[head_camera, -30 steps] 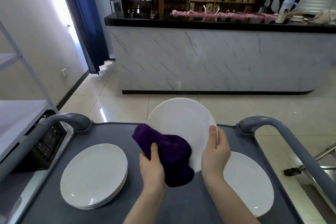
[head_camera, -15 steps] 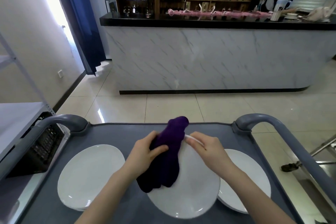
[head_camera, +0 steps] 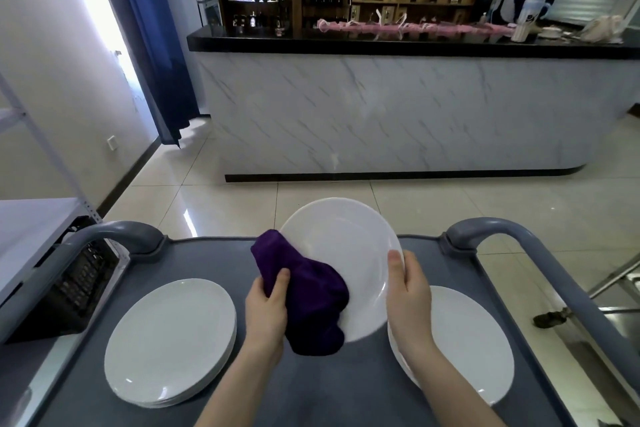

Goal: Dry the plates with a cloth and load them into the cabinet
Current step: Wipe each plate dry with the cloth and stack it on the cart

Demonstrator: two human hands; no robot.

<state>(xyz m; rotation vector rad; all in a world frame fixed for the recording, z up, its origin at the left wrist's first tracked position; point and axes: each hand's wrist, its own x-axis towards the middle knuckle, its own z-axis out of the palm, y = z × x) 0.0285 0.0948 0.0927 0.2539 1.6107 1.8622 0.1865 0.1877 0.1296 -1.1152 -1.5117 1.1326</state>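
Since half a second ago the plate [head_camera: 346, 246] has come up from lying nearly flat, low over the cart [head_camera: 207, 256], and now stands tilted on edge with its face toward the camera. The purple cloth [head_camera: 311, 295], then draped over the far rim, now sits at the plate's lower left.

The right hand [head_camera: 410, 298] holds the plate at its right rim. The thumb [head_camera: 394, 263] lies straight up along the near face just inside the edge, while the other fingers are hidden behind the plate, so how they curl cannot be told. The left hand [head_camera: 266, 308] grips the bunched cloth, its thumb pressed over the folds. The rest of its fingers are buried under the fabric. The cloth covers the plate's lower left part and hangs below the rim, with one end sticking up past the left edge.

The plate is held above the middle of the grey cart top, between two lots of white plates lying flat. The left stack [head_camera: 169, 340], several high, is well apart from the hands. The right pile [head_camera: 467, 340] is partly covered by the right wrist. Curved grey handles rise at the cart's far corners — left [head_camera: 114, 232] and right [head_camera: 512, 229]. A pale shelf [head_camera: 31, 229] stands at the far left.
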